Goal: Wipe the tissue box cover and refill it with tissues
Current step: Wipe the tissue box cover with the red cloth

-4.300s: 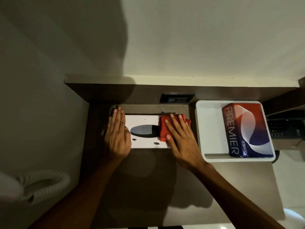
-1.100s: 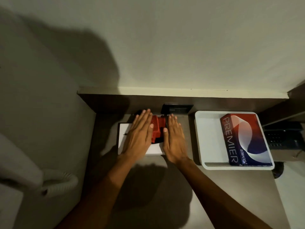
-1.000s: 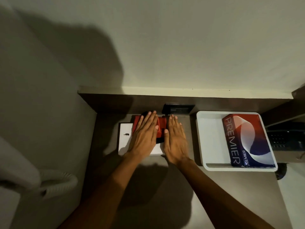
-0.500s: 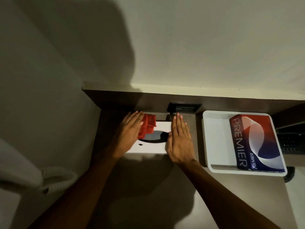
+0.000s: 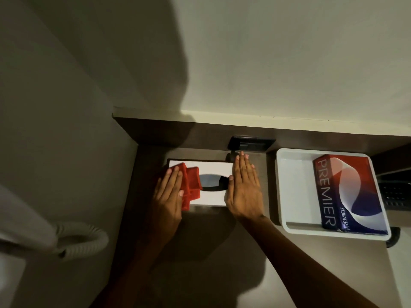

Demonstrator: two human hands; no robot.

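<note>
A white tissue box cover (image 5: pixel 212 168) with a dark oval slot lies flat on the brown counter against the back ledge. My left hand (image 5: pixel 168 194) presses a folded red cloth (image 5: pixel 192 185) flat onto the cover's left end, fingers straight. My right hand (image 5: pixel 243 187) lies flat against the cover's right end, holding it steady. To the right, a red, white and blue PREMIER tissue pack (image 5: pixel 349 194) sits in a white tray (image 5: pixel 287 192).
A black wall socket (image 5: pixel 251 143) sits on the back ledge above the cover. A dark telephone (image 5: pixel 395 194) lies at the far right edge. A white corrugated hose (image 5: pixel 82 241) hangs at lower left. A wall closes off the counter's left side.
The red cloth passed from my right hand to my left. My left hand slid it leftward across the cover to its left end, while my right hand stays on the right end.
</note>
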